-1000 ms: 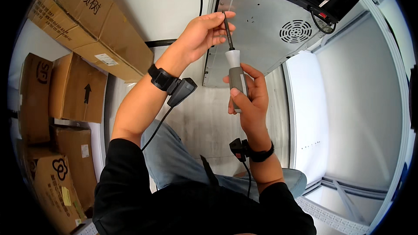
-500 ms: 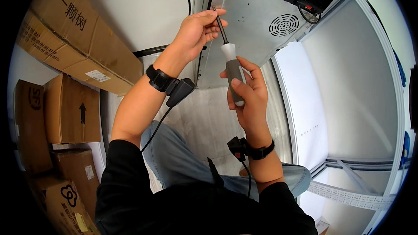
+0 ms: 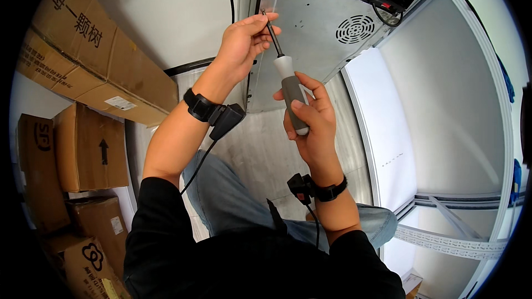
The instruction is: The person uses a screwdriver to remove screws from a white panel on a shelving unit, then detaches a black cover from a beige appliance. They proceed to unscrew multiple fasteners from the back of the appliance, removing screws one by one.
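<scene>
Black sleeves [image 3: 162,210] | faded blue jeans [image 3: 230,199] | wrist devices [image 3: 227,120] — black, strapped, cabled

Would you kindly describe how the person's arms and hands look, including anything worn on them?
The left hand and right hand are ungloved. Black sleeves end near the elbows. A black strap circles each wrist. The left device is black, angular and tapered; the right device is black with a small reddish patch. A thin dark cable runs from each.

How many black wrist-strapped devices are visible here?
2: the left device is strapped behind the left hand, the right device behind the right hand, which grips the screwdriver.
</scene>
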### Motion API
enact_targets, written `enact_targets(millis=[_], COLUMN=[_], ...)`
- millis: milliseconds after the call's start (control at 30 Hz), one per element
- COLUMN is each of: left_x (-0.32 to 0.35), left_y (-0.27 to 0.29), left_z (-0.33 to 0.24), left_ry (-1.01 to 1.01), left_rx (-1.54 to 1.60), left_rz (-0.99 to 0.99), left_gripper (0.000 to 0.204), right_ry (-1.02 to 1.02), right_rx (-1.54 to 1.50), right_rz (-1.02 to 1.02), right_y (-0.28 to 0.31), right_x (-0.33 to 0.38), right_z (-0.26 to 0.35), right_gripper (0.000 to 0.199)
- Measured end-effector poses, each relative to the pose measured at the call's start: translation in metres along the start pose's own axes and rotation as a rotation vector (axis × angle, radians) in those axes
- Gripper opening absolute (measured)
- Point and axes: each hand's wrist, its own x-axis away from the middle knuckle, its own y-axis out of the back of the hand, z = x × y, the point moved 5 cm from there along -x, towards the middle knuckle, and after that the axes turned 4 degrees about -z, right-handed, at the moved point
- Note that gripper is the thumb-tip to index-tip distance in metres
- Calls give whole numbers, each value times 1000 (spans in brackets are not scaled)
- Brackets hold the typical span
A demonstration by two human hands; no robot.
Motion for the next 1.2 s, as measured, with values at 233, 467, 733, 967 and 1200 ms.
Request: enact_targets(millis=[233,467,733,967,1200], left_x=[0,1,2,5,5], left_y=[1,-3,-3,-7,-7], left_z=[-1,-1,-1,-3,-9], left_ry=[3,-5,6,45,61], left_rx=[1,4,6,-133,-143], left_rz=[34,35,74,40,28], left_gripper=[29,29,30,31,30], right_ry=[8,-8,55,371,-67], right_rx=[-32,-113,136,754,148], right_rz=[10,27,-32,-124,63], right_y=[1,4,1,-7,-6], right_x=[3,2,1,5,-1], right_z=[0,-3,4,2,-20], right_gripper=[47,47,44,43,54])
